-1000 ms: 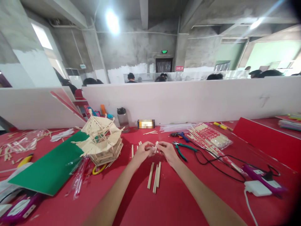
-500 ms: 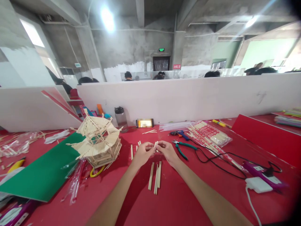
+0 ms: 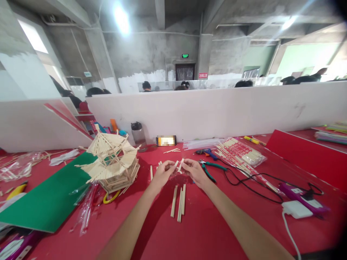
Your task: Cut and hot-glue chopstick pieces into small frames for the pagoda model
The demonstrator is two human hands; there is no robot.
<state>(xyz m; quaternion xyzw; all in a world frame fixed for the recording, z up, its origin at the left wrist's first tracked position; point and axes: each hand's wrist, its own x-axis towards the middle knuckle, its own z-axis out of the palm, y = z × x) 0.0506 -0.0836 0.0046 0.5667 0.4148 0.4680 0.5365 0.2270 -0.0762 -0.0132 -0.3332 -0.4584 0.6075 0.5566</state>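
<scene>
Left hand (image 3: 163, 171): thumb and fingers pinched closed on short stick (image 3: 176, 163). Right hand (image 3: 194, 170): same pinch, on second stick (image 3: 181, 165), tilted, close beside first; can't tell if they touch. Both sticks up over red table (image 3: 168, 240), beyond loose longer sticks (image 3: 179, 204). Stick model house (image 3: 115, 164) off to left, beside green board (image 3: 51, 196). Pliers (image 3: 210, 173) just right of right hand.
</scene>
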